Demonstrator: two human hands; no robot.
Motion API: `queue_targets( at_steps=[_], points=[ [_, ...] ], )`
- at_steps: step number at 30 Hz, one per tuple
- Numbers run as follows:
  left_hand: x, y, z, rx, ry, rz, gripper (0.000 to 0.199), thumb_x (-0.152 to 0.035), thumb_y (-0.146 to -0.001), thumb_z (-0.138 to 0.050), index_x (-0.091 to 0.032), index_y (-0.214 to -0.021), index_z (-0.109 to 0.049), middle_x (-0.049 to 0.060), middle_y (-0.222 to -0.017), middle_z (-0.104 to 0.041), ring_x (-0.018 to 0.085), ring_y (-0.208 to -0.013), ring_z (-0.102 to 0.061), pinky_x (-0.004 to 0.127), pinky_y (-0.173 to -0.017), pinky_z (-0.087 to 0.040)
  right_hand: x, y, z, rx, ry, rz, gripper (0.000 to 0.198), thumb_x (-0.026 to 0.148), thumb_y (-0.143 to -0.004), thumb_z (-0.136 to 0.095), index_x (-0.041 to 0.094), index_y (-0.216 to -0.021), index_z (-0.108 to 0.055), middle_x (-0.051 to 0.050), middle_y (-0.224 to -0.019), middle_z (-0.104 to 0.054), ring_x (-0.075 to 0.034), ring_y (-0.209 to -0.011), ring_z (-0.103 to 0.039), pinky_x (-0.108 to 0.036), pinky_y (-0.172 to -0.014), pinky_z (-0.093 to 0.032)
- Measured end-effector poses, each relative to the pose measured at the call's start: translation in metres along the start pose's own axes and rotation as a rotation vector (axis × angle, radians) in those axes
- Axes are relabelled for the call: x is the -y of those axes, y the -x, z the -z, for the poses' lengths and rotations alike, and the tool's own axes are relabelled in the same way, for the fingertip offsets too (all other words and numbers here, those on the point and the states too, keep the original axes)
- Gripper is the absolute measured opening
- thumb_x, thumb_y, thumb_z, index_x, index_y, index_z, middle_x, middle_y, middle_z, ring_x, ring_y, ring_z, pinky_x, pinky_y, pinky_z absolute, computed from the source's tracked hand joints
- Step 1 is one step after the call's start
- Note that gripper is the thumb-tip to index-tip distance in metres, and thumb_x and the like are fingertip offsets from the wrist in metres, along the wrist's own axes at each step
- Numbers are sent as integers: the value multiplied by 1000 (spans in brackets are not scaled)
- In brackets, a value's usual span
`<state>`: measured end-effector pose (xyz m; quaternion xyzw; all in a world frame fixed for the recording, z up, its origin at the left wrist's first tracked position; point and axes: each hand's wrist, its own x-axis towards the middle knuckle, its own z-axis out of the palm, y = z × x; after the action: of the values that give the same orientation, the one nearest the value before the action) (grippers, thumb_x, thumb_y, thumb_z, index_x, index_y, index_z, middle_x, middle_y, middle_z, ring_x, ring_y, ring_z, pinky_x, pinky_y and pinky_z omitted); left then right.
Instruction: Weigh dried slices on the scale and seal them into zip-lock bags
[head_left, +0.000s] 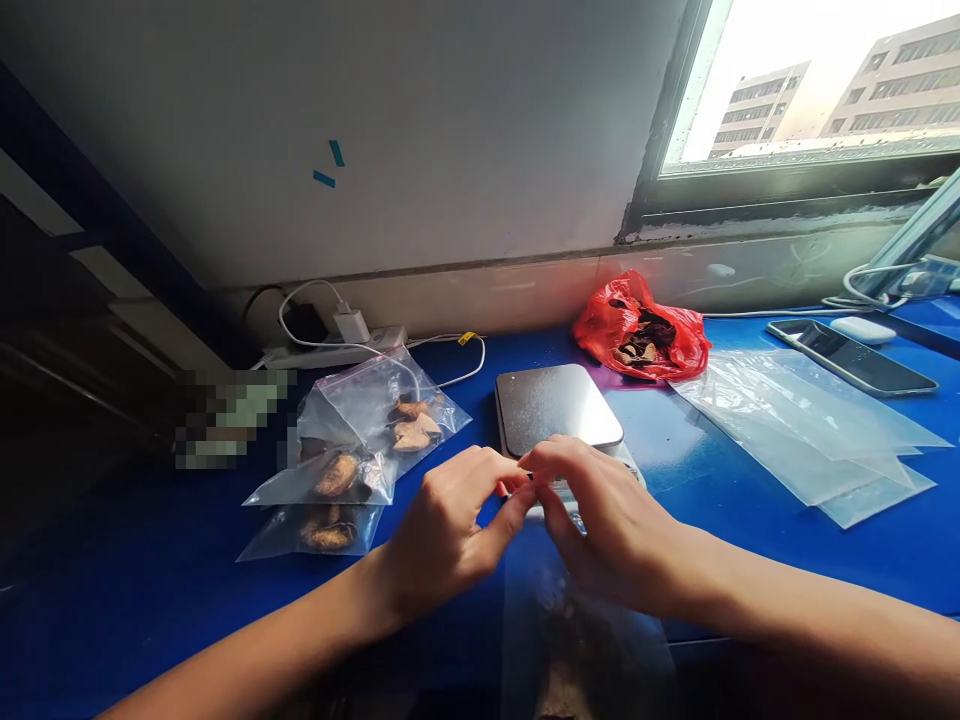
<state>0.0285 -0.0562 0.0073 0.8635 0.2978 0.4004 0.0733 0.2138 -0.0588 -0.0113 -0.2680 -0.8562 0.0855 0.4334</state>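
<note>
In front of the scale, my left hand point(461, 520) and my right hand point(600, 520) meet, thumbs and fingers closed in a pinch. Between them they grip the top edge of a clear plastic bag point(592, 635), which hangs down toward me with dim brownish pieces at its bottom. Just beyond my fingers sits a digital scale point(559, 405) with a square metal plate; my hands hide part of its front. Behind it, a crumpled red plastic bag point(596, 330) lies open, showing dark and tan dried slices.
Several clear bags point(352, 400) holding dried brown pieces overlap at left. Flat clear bags point(795, 430) lie at right, near a phone point(862, 355) and a white case point(862, 330). A power strip point(382, 345) with a charger and cable stands by the wall.
</note>
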Motion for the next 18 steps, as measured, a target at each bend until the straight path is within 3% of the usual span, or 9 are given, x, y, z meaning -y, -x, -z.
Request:
queue_targets(
  at_steps=[4,12,18],
  points=[
    [1,1,0,-7,25,6,7,-9,-87,-60,-16,-84,-61,0,-76,-67,11,-69,-63,21,-63,-49,0,-1,1,2,5,-19,28,3,-87,-47,19,-110,-45,-5,-93,-60,-14,-81,-57,-25,-72,-49],
    [-2,-4,11,-69,23,2,10,-6,-85,-62,-16,-84,-62,-1,-74,-67,9,-65,-62,19,-63,-50,-6,-8,8,-128,94,64,35,4,-86,-48,16,-117,-41,-6,-90,-63,-16,-79,-62,-29,-71,-53],
    [-1,-5,21,-106,-8,44,10,-8,-86,-62,-18,-84,-62,-2,-73,-65,9,-63,-61,21,-61,-49,-18,-11,15,-24,159,88,38,2,-82,-48,18,-115,-43,-6,-90,-62,-17,-78,-57,-32,-72,-52]
  ],
)
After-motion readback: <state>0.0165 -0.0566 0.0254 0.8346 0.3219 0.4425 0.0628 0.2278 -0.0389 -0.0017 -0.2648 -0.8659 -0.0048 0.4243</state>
